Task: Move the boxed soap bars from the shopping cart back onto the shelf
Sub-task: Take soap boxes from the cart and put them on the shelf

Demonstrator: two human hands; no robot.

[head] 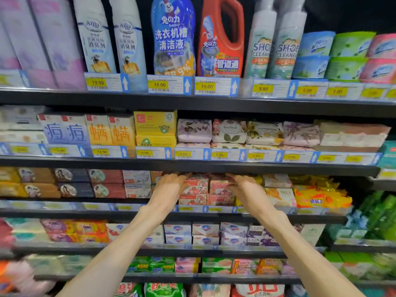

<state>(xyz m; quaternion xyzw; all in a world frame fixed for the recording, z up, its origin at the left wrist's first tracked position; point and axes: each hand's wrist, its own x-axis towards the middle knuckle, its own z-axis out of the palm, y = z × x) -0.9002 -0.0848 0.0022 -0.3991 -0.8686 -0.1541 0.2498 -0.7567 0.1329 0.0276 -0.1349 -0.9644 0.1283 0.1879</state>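
Both hands reach into the shelf (192, 213), left hand (169, 185) and right hand (246, 187) each grasping the pink soap boxes (206, 189) from either side.

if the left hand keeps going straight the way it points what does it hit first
Probably the pink soap boxes stacked on the shelf: the left hand points up and in at their left side, seemingly touching already; depth is unclear.
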